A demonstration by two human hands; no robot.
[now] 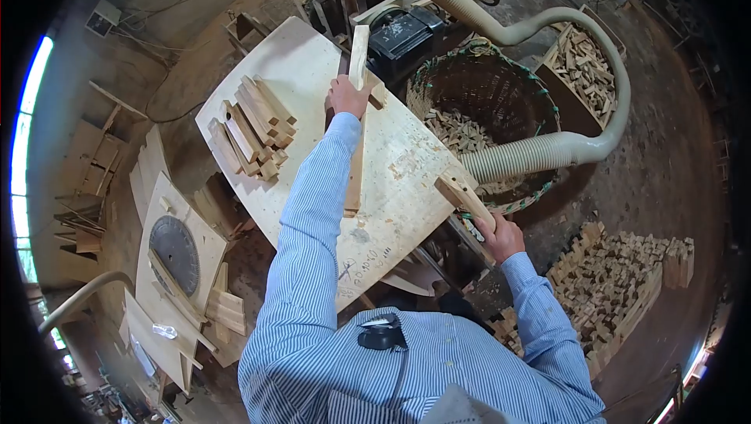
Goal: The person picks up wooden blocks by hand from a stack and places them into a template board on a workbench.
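My left hand [350, 98] reaches across the pale work table, its fingers closed around a light wooden block [359, 55] that points away from me beside a dark machine part. Under that forearm a long brown wooden strip [356, 177] lies along the table. At the table's right edge, my right hand [504, 238] grips a short wooden piece [474, 204] whose far end has dark holes or notches. A stack of wooden sticks [252, 128] lies on the table to the left of my left arm.
A motor [400, 35] stands behind the work table [399, 224]. A ribbed hose [540, 156] crosses a wicker basket [551, 99] holding offcuts. Heaped small blocks [614, 279] lie at lower right, more in a crate [583, 72]. At left is a round saw blade [174, 256].
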